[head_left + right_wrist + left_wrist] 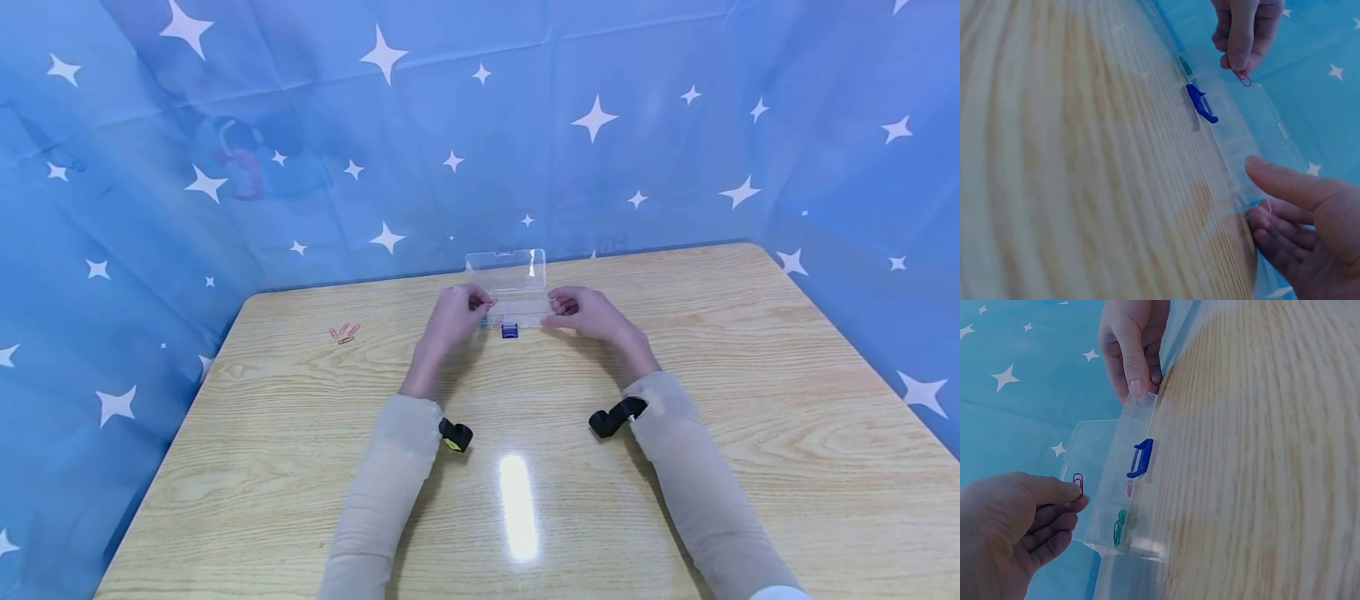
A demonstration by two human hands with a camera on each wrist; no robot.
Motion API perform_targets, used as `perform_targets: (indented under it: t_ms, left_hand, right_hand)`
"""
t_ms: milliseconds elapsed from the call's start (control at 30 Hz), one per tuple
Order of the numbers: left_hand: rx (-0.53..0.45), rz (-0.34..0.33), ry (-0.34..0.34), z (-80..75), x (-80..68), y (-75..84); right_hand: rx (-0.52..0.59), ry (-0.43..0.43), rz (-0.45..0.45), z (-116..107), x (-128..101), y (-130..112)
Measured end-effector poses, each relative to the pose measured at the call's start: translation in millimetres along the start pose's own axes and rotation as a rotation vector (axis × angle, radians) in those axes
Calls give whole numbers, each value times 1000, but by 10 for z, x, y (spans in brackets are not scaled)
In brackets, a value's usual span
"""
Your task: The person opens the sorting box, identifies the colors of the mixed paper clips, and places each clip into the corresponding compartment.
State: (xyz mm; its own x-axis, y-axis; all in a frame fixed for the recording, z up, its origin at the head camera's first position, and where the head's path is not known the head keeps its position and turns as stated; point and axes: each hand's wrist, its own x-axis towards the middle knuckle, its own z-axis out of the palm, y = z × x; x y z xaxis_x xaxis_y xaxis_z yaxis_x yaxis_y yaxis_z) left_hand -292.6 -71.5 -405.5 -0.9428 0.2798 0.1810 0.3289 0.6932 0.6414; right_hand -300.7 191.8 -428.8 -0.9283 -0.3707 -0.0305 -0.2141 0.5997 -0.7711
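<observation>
While the left hand (pixel 1004 531) pinches a red paper clip (pixel 1078 482) at frame centre, the right hand (pixel 588 312), fingers relaxed, steadies the clear box (pixel 510 287).

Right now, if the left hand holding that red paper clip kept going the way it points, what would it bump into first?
Probably the open clear plastic box: the left hand pinches the red paper clip right at its edge.
</observation>
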Motion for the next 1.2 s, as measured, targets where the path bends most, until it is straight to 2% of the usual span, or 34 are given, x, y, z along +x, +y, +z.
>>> perform_targets:
  t_ms: [400,633,933,1200]
  left_hand:
    - [-9,45,-29,77,43,-13]
    - [-19,38,-36,71,39,-30]
    - [-6,27,-36,5,-39,-47]
    - [18,2,-34,-124,-116,-162]
  right_hand:
    - [-7,5,0,3,14,7]
    - [-13,5,-4,4,29,12]
    - [-11,4,-4,1,19,8]
    - [-16,6,-9,-2,11,-7]
